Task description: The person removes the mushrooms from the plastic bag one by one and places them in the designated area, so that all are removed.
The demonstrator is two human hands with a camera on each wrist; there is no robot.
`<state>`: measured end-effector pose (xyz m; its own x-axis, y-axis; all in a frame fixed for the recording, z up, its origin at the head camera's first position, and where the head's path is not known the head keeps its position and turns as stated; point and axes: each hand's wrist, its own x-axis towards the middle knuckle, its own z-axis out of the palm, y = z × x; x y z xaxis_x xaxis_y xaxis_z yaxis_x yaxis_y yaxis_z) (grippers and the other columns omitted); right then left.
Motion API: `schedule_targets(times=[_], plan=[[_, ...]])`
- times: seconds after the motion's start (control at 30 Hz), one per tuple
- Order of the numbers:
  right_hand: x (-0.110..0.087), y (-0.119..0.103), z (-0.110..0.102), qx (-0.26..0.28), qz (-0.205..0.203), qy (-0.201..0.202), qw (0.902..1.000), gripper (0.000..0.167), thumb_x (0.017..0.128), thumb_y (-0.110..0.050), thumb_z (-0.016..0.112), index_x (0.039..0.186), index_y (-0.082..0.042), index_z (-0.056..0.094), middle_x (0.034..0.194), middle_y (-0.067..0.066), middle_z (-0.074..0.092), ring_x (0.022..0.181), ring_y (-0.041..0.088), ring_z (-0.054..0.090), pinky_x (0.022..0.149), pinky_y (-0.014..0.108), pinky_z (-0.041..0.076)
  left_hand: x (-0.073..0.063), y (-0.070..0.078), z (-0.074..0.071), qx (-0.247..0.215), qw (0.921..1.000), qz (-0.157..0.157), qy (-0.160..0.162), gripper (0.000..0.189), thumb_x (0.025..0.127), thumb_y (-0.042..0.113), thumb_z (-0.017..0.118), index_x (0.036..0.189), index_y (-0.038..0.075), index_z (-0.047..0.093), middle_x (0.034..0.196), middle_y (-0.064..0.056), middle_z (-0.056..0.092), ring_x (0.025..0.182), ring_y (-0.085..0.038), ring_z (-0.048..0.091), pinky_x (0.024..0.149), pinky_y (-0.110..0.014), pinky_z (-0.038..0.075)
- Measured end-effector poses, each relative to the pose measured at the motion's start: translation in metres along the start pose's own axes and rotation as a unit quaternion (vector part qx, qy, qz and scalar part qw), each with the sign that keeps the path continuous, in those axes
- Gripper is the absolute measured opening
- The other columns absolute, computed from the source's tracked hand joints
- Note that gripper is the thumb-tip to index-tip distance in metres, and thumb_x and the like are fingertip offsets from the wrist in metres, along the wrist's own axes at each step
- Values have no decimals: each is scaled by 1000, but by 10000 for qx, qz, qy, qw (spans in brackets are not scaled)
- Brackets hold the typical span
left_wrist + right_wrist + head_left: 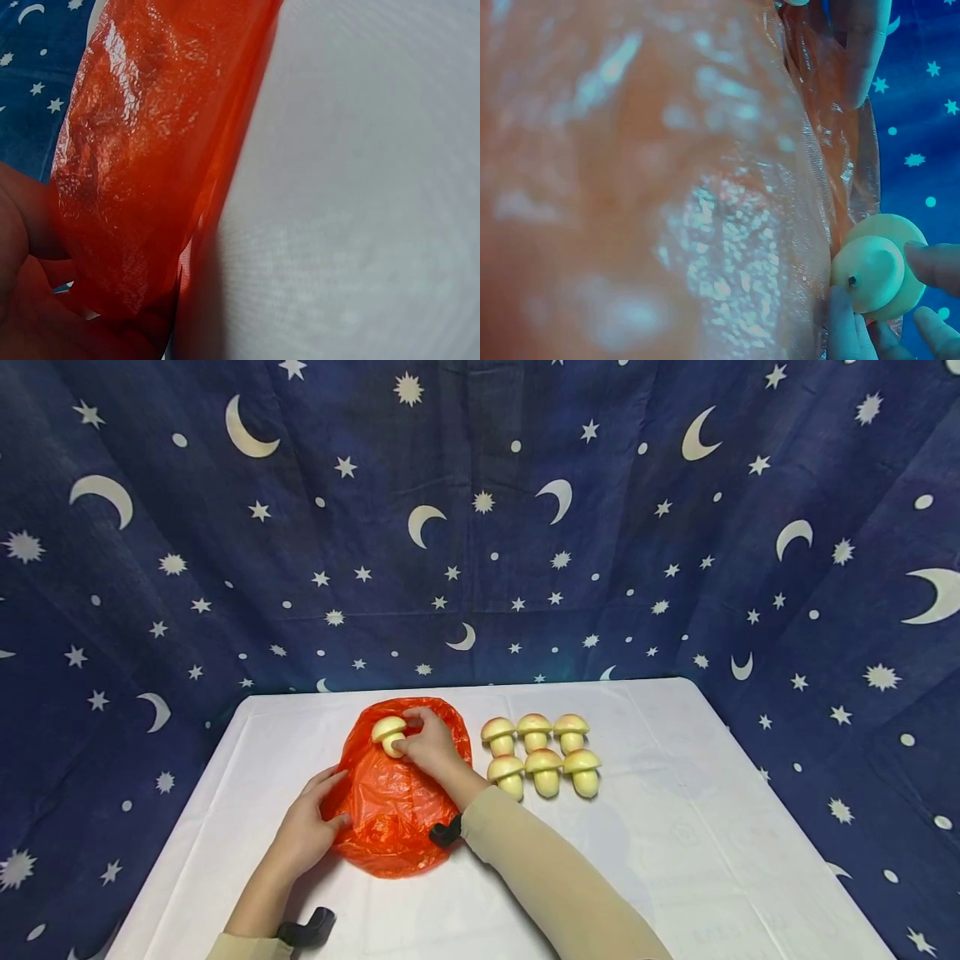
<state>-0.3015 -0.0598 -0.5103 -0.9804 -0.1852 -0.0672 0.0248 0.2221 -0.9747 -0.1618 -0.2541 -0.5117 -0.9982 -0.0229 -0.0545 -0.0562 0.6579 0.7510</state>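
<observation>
A red plastic bag [390, 802] lies spread on the table with its mouth open. At its left side my left hand [307, 827] holds the edge, and in the left wrist view the red film [150, 150] passes between thumb and fingers. My right hand [435, 750] reaches over the bag and grips a toy mushroom [387, 727] with a pale yellow cap and stem, above the far part of the opening. The right wrist view shows this mushroom [877, 274] stem end on, fingertips around it and bag film close beside it.
To the right of the bag stand several more toy mushrooms [545, 774] in two rows, close to the right forearm. They lie on a white-covered table [675, 827]. A dark blue curtain [480, 568] with moons and stars hangs behind the table.
</observation>
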Motion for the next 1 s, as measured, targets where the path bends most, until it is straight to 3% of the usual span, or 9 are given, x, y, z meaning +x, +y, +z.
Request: schedule_targets(times=[0.2,0.43,0.6,0.87,1.0], plan=[[2,1,4,-464,-78,288,9985,56,85,-7,89,135,-11,65,121,10,71,81,14,66,70,25,62,0,0,1,-25,10000,2,8,70,94,-2,69,161,1,46,174,-18,32,162,-49,28,129,-71,26],[3,1,6,-906,-85,313,9954,56,83,-13,92,134,-15,67,117,5,72,91,16,64,82,27,58,-1,1,0,-8,9998,-175,-68,71,96,0,70,162,3,45,175,-18,30,162,-49,28,128,-70,29],[3,2,7,-927,-134,287,9952,56,85,-9,90,135,-14,66,120,7,72,90,16,64,81,27,61,-1,2,0,-21,9996,-251,-92,71,96,1,71,162,4,45,175,-17,30,162,-49,28,127,-70,30],[2,3,6,-800,-149,234,9964,52,85,-5,88,132,-12,67,119,8,70,87,16,64,70,25,62,0,1,0,4,9998,-199,-81,71,95,1,71,162,4,46,175,-17,31,162,-49,29,127,-71,29],[0,1,5,-811,-191,212,9963,49,85,-6,89,129,-13,68,117,7,71,87,15,64,74,24,61,-1,1,-1,5,9998,-196,-75,71,95,1,71,161,4,46,175,-17,31,162,-49,29,128,-71,29]])
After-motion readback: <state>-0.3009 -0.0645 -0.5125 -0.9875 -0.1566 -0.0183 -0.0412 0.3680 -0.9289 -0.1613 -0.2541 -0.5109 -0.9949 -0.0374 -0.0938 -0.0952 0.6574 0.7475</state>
